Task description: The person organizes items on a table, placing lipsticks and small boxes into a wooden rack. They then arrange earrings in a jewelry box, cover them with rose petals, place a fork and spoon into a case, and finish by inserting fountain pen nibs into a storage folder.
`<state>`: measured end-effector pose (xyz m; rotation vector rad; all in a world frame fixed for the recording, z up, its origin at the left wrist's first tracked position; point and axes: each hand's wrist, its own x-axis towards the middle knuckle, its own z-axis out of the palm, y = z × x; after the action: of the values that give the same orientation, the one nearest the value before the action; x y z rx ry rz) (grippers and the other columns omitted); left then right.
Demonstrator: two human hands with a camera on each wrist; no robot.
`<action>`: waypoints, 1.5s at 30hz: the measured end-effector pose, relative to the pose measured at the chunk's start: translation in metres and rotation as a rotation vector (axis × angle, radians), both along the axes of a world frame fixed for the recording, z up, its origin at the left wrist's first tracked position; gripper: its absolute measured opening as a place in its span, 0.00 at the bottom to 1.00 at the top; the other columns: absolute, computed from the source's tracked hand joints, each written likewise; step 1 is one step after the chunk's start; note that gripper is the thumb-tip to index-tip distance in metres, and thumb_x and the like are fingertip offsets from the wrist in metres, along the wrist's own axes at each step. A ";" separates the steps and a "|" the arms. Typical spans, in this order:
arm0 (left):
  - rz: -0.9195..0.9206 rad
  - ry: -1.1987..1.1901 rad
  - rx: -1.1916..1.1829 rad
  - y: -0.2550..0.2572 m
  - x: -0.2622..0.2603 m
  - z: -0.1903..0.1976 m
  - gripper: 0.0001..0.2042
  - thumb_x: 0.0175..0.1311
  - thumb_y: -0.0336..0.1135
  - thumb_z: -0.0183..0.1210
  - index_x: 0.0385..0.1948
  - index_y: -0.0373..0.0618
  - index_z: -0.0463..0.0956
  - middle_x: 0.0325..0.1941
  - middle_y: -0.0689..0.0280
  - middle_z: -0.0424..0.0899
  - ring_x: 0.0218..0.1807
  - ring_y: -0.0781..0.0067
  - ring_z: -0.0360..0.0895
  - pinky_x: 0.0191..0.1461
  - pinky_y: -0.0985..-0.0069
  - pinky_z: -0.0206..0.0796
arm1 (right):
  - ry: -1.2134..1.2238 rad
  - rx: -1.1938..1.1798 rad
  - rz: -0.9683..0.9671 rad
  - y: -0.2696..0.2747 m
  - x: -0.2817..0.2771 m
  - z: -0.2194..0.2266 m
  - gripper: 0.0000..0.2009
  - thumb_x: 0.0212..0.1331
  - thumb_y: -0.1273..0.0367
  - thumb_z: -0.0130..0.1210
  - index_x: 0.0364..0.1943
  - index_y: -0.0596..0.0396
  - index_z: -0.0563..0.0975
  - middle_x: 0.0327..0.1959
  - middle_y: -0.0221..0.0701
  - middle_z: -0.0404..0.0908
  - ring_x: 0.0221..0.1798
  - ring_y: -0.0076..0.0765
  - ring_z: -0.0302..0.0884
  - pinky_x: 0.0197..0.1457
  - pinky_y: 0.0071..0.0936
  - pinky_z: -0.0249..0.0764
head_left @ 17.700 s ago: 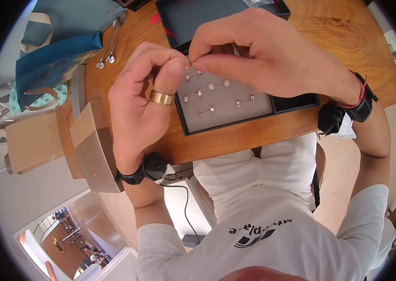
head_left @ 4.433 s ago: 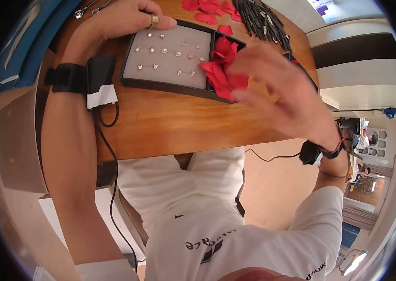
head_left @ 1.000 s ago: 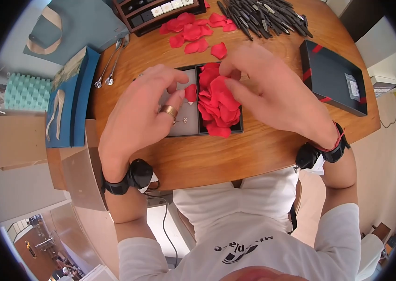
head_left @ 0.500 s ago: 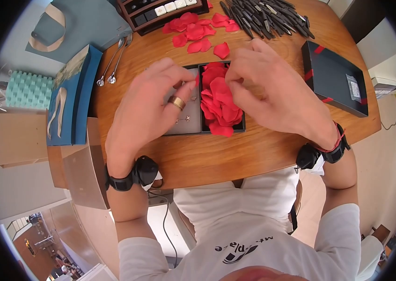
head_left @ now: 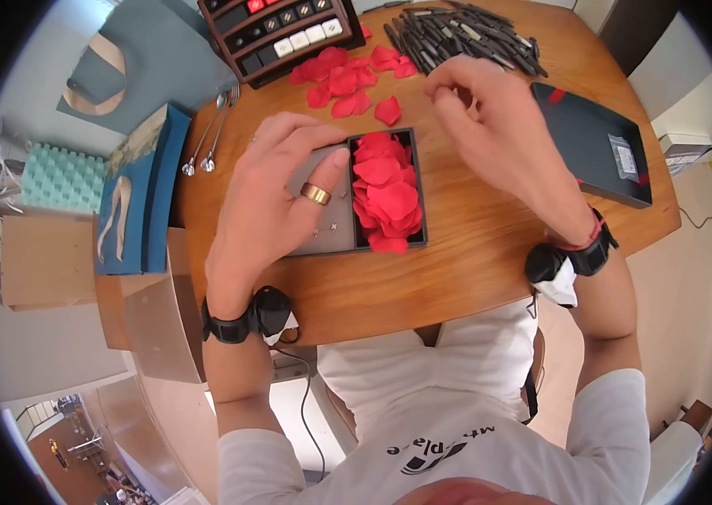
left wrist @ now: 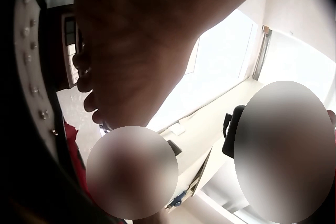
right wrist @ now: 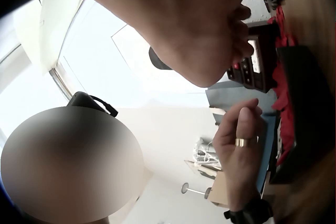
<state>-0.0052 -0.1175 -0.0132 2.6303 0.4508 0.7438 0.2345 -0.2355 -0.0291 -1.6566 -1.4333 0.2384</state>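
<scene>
A black jewellery box point(head_left: 423, 189) lies on the wooden table. Its right compartment is heaped with red petals point(head_left: 391, 181); its left holds a grey pad point(head_left: 341, 181) with earrings point(head_left: 333, 227). My left hand point(head_left: 268, 198), with a gold ring on the thumb, hovers over the pad and hides most of it. Its fingers are loosely bent near the divider, with nothing seen between them. My right hand point(head_left: 495, 122) is up to the right of the box, fingers loosely curled, no object in it. The left wrist view shows pearl-like studs point(left wrist: 34, 56) along the pad.
Loose red petals point(head_left: 343, 82) and a pile of black pens point(head_left: 461, 38) lie behind the box. A dark box lid point(head_left: 596, 147) is at the right. Left are two long-handled spoon-like utensils point(head_left: 204, 139) and a blue bag point(head_left: 141, 202). A dark wooden rack point(head_left: 289, 34) stands behind.
My right hand has lifted away from the petals toward the back right. The red petal at my left fingertips is no longer seen there. Earlier, earrings were placed and the compartment was filled.
</scene>
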 end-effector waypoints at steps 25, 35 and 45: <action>0.260 0.929 0.989 0.139 0.234 0.002 0.11 0.62 0.33 0.61 0.43 0.47 0.90 0.52 0.61 0.91 0.65 0.52 0.82 0.81 0.25 0.40 | -0.255 0.024 0.103 0.013 0.013 -0.041 0.08 0.60 0.71 0.59 0.37 0.62 0.84 0.39 0.49 0.88 0.47 0.58 0.88 0.47 0.51 0.86; -0.012 1.079 0.532 0.122 0.228 0.020 0.13 0.64 0.36 0.61 0.44 0.39 0.87 0.49 0.47 0.90 0.56 0.43 0.86 0.64 0.45 0.73 | -0.154 0.142 -0.204 0.014 0.040 -0.021 0.09 0.63 0.69 0.56 0.34 0.62 0.80 0.38 0.51 0.86 0.45 0.61 0.86 0.48 0.54 0.83; 0.108 0.998 0.167 0.120 0.216 -0.002 0.22 0.61 0.42 0.66 0.47 0.27 0.84 0.47 0.39 0.89 0.52 0.43 0.88 0.53 0.57 0.78 | -0.012 0.154 -0.303 0.015 0.059 -0.014 0.13 0.66 0.66 0.55 0.38 0.64 0.83 0.43 0.52 0.87 0.51 0.63 0.84 0.54 0.56 0.82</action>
<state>0.2107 0.0023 -0.0156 2.9834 0.8029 -0.6082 0.2935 -0.2206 -0.0435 -1.7211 -1.1589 -0.0520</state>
